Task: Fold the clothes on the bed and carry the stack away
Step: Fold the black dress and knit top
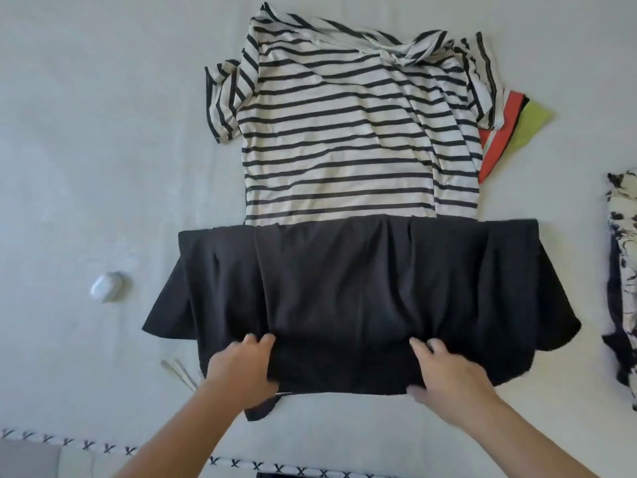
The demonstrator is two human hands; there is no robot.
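Observation:
A black garment (358, 284) lies spread across the near part of the white bed (86, 150), its near edge bunched into a fold. My left hand (243, 367) grips that fold on the left side and my right hand (448, 377) grips it on the right, fingers curled over the cloth. Beyond it a black-and-white striped T-shirt (344, 132) lies flat, its lower hem under the black garment's far edge.
A red, white and lime cloth (510, 132) pokes out from under the striped shirt's right side. A black-and-white patterned garment (624, 270) lies at the right edge. A small white case (108, 286) rests on the left. The bedspread's cross-stitched border (241, 465) runs along the near edge.

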